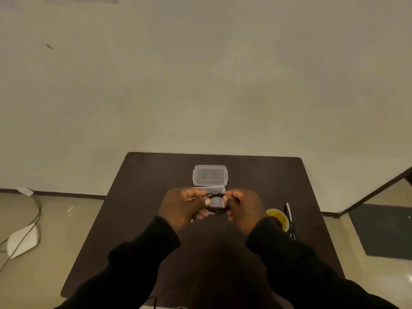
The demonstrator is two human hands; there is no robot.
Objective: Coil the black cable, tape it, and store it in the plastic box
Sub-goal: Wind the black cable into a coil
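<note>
The black cable (215, 195) is wound into a small round coil and held above the dark table (138, 219). My left hand (181, 208) grips its left side and my right hand (244, 208) grips its right side, thumbs on the loop. A metal cable end pokes out below my left hand. Right behind the coil stands the clear plastic box (219, 190), open and partly hidden by my hands. Its clear lid (210, 175) lies flat just beyond it. A yellow tape roll (277, 217) rests on the table beside my right wrist.
Black-handled scissors (289, 217) lie right of the tape roll near the table's right edge. The table's far edge meets a pale wall. On the floor to the left are a white object (22, 240) and loose wires (38, 208).
</note>
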